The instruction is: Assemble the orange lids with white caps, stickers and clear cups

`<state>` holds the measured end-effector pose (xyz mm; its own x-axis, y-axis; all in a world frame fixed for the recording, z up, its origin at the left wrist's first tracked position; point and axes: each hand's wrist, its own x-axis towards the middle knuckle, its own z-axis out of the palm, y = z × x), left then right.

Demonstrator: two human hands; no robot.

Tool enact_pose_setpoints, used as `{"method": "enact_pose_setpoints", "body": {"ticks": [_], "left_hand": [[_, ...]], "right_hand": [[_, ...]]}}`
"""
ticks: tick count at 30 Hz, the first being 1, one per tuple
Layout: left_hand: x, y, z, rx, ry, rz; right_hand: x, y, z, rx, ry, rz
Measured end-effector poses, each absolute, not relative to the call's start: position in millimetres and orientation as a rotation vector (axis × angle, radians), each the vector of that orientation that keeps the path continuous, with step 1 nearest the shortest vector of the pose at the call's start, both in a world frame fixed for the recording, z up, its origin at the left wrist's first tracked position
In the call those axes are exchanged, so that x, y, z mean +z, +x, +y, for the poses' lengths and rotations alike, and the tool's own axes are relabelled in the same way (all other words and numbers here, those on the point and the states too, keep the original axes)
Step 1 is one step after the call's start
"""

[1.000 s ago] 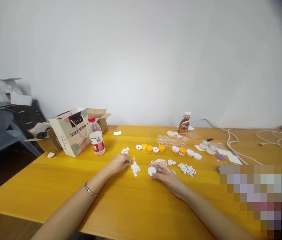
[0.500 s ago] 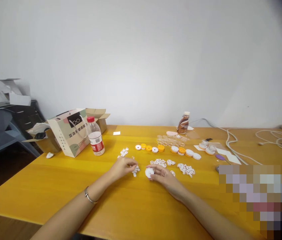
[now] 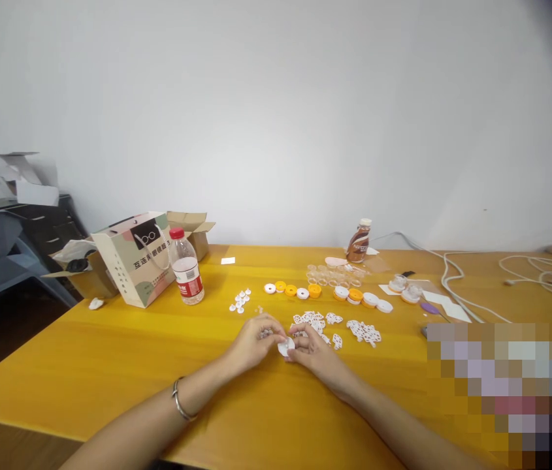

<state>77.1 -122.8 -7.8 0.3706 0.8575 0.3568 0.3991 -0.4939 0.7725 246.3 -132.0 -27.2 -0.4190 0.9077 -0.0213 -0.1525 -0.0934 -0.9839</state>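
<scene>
The right hand [image 3: 313, 358] grips a white disc [image 3: 285, 347] over the bench [image 3: 256, 418] — the left hand [image 3: 255, 341] has bent fingers at its rim, whether pinching anything I cannot tell. White lattices [image 3: 364, 331] lie beyond.

On the left of the table [image 3: 84, 372] stands a paper bag [image 3: 129, 271] printed with a pair of glasses, its rope handles hanging loose. Just right of it is a clear bottle [image 3: 187, 287] with a red cap and red label. An open cardboard box [image 3: 199, 241] sits behind the bag. Farther right, toward the pale wall [image 3: 276, 117], stands a brown bottle [image 3: 358, 247] with a white cap. White cables [image 3: 444, 279] trail across the far right.
</scene>
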Motion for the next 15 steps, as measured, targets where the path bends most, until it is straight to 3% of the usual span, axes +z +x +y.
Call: {"method": "enact_pose_setpoints", "body": {"ticks": [15], "left_hand": [[-14.1, 79.9, -125.2, 0.934, 1.925, 1.180]], "right_hand": [[-26.8, 244.2, -137.2, 1.609, -0.877, -1.453]]}}
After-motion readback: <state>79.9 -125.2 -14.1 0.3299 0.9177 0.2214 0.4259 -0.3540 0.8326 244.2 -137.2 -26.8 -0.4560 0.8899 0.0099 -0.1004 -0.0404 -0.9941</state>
